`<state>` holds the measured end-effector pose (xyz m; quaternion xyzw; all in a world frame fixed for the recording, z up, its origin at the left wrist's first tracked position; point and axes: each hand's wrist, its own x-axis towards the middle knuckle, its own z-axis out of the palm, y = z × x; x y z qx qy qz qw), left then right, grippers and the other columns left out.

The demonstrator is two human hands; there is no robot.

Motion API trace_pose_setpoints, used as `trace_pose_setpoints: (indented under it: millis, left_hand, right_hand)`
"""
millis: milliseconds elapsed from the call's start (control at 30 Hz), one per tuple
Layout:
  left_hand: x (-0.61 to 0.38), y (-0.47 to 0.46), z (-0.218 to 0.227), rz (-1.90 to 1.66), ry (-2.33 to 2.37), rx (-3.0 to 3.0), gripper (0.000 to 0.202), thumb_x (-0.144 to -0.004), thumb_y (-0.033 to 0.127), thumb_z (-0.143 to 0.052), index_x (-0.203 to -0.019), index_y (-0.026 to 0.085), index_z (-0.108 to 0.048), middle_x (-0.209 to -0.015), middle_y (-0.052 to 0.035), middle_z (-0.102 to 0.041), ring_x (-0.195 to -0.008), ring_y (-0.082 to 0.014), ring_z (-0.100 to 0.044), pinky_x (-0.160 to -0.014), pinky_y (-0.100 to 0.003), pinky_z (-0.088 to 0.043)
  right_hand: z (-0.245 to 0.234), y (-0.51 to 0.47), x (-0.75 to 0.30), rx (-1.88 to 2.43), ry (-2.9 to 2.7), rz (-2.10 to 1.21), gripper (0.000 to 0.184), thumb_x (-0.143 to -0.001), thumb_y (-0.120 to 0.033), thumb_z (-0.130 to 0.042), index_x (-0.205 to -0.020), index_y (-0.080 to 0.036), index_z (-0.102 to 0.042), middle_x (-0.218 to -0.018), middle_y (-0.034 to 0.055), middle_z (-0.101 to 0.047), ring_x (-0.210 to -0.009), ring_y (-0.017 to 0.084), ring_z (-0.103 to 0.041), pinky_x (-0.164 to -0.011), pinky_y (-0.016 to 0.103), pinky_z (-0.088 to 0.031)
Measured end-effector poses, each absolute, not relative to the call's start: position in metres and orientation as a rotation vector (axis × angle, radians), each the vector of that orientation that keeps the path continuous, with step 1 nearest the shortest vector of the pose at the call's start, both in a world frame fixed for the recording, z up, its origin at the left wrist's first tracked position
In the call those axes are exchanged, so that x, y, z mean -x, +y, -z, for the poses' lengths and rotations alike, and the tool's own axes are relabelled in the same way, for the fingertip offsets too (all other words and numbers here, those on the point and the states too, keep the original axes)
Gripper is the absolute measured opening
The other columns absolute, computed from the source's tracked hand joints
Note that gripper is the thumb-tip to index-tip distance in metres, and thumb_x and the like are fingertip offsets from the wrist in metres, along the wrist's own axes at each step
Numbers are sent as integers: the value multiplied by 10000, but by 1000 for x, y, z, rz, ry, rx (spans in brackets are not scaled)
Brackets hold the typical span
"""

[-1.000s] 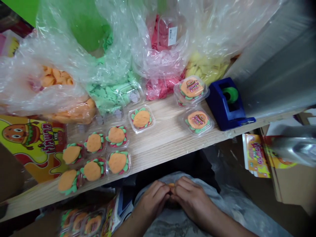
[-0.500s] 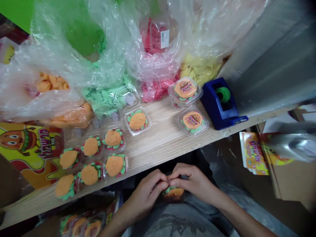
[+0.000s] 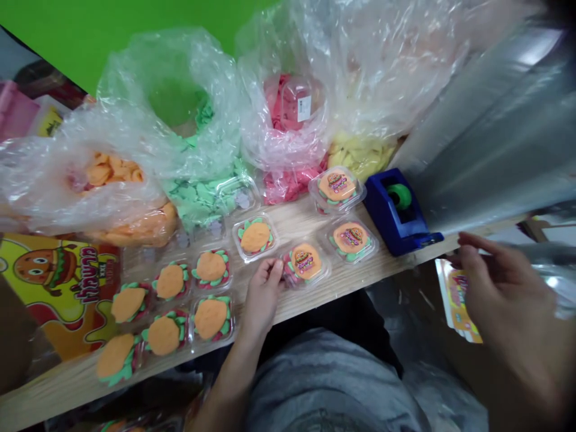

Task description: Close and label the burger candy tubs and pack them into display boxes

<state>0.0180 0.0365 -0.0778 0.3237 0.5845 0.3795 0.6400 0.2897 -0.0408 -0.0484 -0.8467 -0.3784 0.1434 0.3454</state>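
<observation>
My left hand point(image 3: 265, 291) pinches the left edge of a clear plastic box point(image 3: 305, 265) near the table's front edge. Inside it is a burger-shaped sweet with an orange top, and a printed burger label shows on the lid. My right hand point(image 3: 508, 294), somewhat blurred, is off to the right over the front of the printed cards point(image 3: 454, 300); its fingers are loosely bent and I see nothing in them. Two more labelled boxes, one in front point(image 3: 352, 240) and one behind point(image 3: 336, 187), lie just beyond the held box.
Several unlidded burger boxes point(image 3: 211, 318) stand in rows at the left. Behind are plastic bags of orange point(image 3: 112, 171), green point(image 3: 198, 201), pink point(image 3: 292, 183) and yellow point(image 3: 360, 153) pieces. A blue tape dispenser point(image 3: 396, 213) stands at the right, beside a large plastic-wrapped roll point(image 3: 495, 132).
The box has gone from my lap up to the table, held by my left hand alone. My right hand has let go of it and swung far right. The view has shifted slightly.
</observation>
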Motion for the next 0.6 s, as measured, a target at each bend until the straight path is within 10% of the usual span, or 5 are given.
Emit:
trace_pose_setpoints:
  millis: [333,600]
  left_hand:
    - [-28,47,75,-689,1506,-984,480,-693,402,-675,-1064,146,-509,-623,39,-546,-414,-92,-488,-354,-195,-399]
    - [-37,44,85,-817,1609,-1054,521,-532,357,-781,-897,204,-442,-803,10,-577,-663,-151,-573,-617,-278,-450]
  right_hand:
    - [48,6,-301,2185,-993,-619,324,-769,-425,-579,-872,-132,-674,-764,85,-616,-577,175,-549,-657,371,-425]
    - [57,-23,-297,1760,-775,-881,354,-741,-560,-546,-778,-224,-651,-1043,48,-643,-806,193,-652,-729,373,-536]
